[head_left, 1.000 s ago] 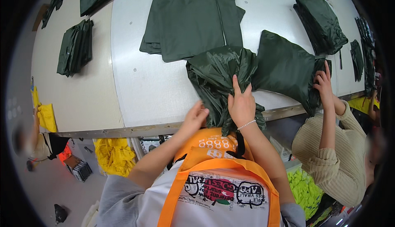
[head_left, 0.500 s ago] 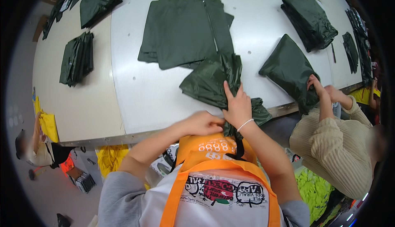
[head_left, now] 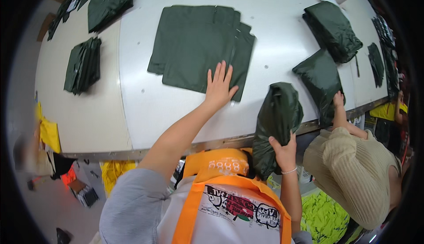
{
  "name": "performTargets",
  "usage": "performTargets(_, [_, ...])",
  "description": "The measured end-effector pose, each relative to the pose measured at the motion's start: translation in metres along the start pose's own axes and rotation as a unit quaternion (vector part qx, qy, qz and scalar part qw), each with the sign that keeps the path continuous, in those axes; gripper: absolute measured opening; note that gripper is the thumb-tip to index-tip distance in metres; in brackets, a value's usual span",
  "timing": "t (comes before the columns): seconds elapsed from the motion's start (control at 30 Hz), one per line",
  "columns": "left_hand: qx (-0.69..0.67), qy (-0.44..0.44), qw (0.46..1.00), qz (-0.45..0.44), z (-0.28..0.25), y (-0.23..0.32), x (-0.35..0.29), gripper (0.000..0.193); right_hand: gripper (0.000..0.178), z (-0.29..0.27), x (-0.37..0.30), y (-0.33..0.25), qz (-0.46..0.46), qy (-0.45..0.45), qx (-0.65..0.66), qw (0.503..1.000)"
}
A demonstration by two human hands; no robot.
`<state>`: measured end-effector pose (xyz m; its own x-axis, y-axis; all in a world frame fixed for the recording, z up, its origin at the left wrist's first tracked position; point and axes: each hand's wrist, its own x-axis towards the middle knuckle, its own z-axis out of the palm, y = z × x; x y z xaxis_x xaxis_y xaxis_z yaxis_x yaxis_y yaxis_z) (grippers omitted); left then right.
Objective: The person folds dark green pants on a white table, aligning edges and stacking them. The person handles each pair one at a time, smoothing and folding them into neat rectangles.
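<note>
My left hand [head_left: 218, 88] lies flat, fingers stretched, on the lower right part of a stack of flat dark green fabric panels [head_left: 192, 45] in the middle of the table. At the table's front edge, my right hand [head_left: 285, 150], with a beaded bracelet at the wrist, grips a gathered bundle of shiny dark green fabric [head_left: 279, 107]. The bundle stands partly above the tabletop and hangs down past the edge beside my orange apron [head_left: 221, 163]. Its folds hide part of my right fingers.
To the right, a co-worker in a beige ribbed top [head_left: 349, 169] handles another green piece [head_left: 321, 78]. Folded green piles lie at the far right [head_left: 332, 32] and left [head_left: 83, 65]. The metal table edge [head_left: 212, 144] runs before me. Bright yellow-green fabric [head_left: 324, 217] sits below.
My left hand has moved from the apron up onto the panel stack. My right hand has drawn the green bundle off the stack, rightward and toward me. The co-worker's piece has shifted slightly right.
</note>
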<state>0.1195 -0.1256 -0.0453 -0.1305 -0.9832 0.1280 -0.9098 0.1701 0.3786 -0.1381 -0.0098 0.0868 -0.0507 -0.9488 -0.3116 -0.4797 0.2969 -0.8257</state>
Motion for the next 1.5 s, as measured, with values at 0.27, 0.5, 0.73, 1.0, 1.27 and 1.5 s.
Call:
performTargets(0.27, [-0.033, 0.041, 0.997, -0.056, -0.054, -0.037, -0.186, 0.048, 0.077, 0.021, 0.005, -0.014, -0.102, -0.072, -0.035, 0.992])
performTargets(0.5, [-0.113, 0.164, 0.974, -0.109, -0.047, -0.06, -0.19, 0.018, 0.088, 0.045, -0.005, -0.057, -0.207, -0.244, -0.172, 0.932])
performTargets(0.73, [-0.268, 0.154, 0.944, -0.118, -0.133, -0.063, -0.178, 0.009, 0.08, 0.101, -0.004, -0.088, -0.357, -0.512, -0.291, 0.725])
performTargets(1.0, [-0.353, 0.215, 0.848, -0.333, -0.129, -0.1, -0.26, 0.036, 0.081, 0.162, 0.012, -0.077, -0.333, -0.421, -0.388, 0.749])
performTargets(1.27, [-0.28, 0.169, 0.843, -0.427, -0.141, -0.046, -0.246, 0.029, 0.081, 0.168, 0.011, -0.079, -0.311, -0.347, -0.413, 0.782])
performTargets(1.5, [-0.141, 0.031, 0.987, -0.065, -0.117, 0.074, -0.241, 0.016, 0.035, 0.188, 0.043, -0.072, -0.395, -0.31, -0.37, 0.782])
